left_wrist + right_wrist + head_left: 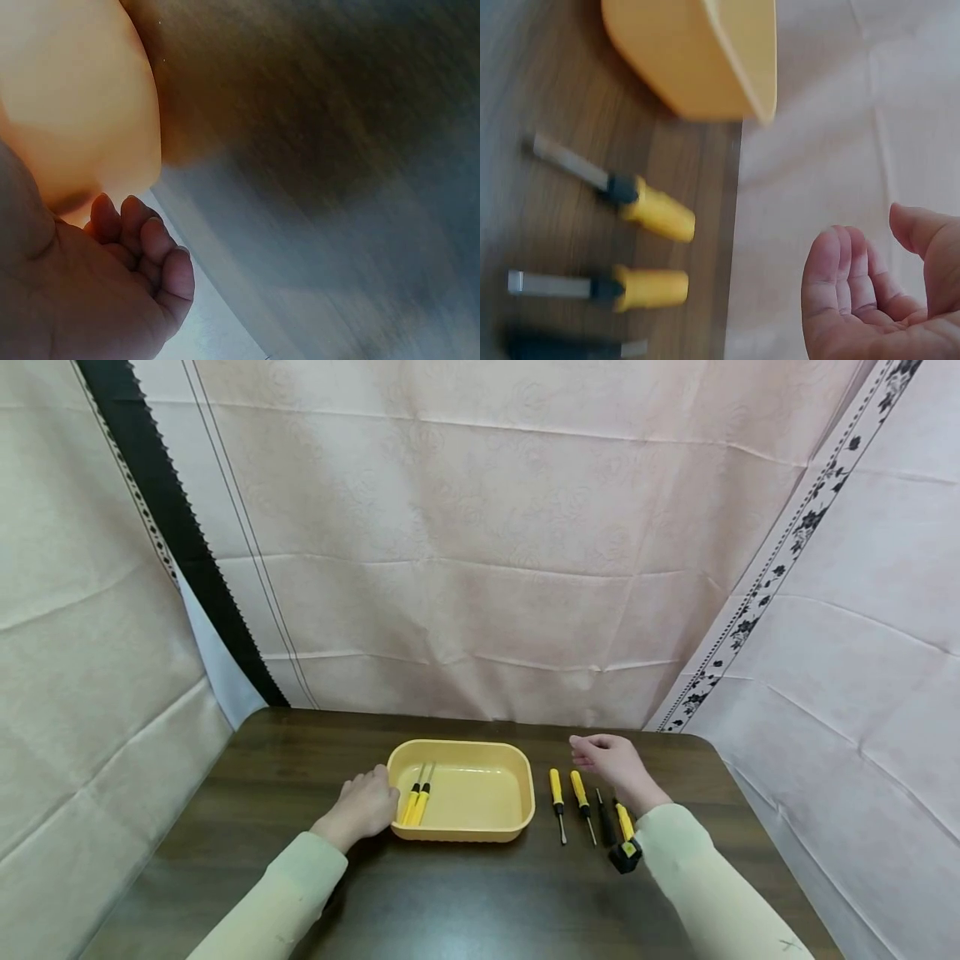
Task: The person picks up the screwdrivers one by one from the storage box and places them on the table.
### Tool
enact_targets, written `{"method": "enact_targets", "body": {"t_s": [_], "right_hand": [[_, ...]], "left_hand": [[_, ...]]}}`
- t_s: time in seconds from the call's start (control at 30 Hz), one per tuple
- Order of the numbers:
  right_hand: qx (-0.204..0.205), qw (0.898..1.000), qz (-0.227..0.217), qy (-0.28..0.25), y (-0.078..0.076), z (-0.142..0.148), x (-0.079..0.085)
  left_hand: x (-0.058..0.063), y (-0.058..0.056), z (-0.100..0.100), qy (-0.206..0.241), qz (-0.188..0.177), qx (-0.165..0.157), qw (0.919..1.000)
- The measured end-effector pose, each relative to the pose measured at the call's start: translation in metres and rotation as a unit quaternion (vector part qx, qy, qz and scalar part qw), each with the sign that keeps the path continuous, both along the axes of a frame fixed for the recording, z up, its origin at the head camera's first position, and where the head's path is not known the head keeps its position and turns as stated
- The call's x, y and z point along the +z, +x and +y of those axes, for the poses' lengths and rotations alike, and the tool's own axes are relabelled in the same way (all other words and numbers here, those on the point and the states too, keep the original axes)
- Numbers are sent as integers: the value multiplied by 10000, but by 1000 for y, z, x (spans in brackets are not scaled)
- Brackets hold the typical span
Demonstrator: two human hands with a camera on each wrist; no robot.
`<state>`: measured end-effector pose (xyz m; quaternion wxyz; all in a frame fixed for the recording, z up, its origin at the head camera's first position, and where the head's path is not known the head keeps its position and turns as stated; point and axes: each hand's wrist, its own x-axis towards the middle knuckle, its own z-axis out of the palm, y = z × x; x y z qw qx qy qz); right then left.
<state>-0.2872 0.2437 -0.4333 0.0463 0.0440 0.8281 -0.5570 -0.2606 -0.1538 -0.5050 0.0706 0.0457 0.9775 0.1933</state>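
Observation:
A yellow plastic tray [480, 833] stands on the table, with two yellow-and-black screwdrivers [422, 802] lying at its left inside. My left hand [363, 803] is at the tray's left rim, fingers curled against it; its fingers also show curled in the left wrist view. Over the table's far part my right hand [611, 764] hovers with nothing in it, thumb apart from the fingers. Below it lie a yellow-handled screwdriver [556, 789], another screwdriver [579, 789], a black-handled tool [606, 822] and a partly hidden yellow tool [624, 818]. A black-and-yellow tape measure [626, 856] sits nearest the right sleeve.
The dark wooden table [465, 902] has its far edge against a pale patterned cloth [480, 568]. More cloth hangs on the left and right sides.

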Motion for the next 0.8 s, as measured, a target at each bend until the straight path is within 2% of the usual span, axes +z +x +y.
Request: {"method": "enact_targets", "body": {"t_s": [0.3, 0.43, 0.63, 0.8], "right_hand": [[361, 9990, 106, -240, -2, -74, 1], [748, 9967, 83, -314, -1, -103, -4], [1330, 9902, -180, -390, 6, -149, -25], [1637, 9850, -540, 74, 12, -176, -41]], "left_hand": [[-1, -1, 0, 19, 1, -26, 10000], [-2, 0, -1, 47, 48, -42, 10000], [-1, 0, -2, 51, 147, -54, 9999], [-1, 2, -1, 101, 147, -20, 9998]]}}
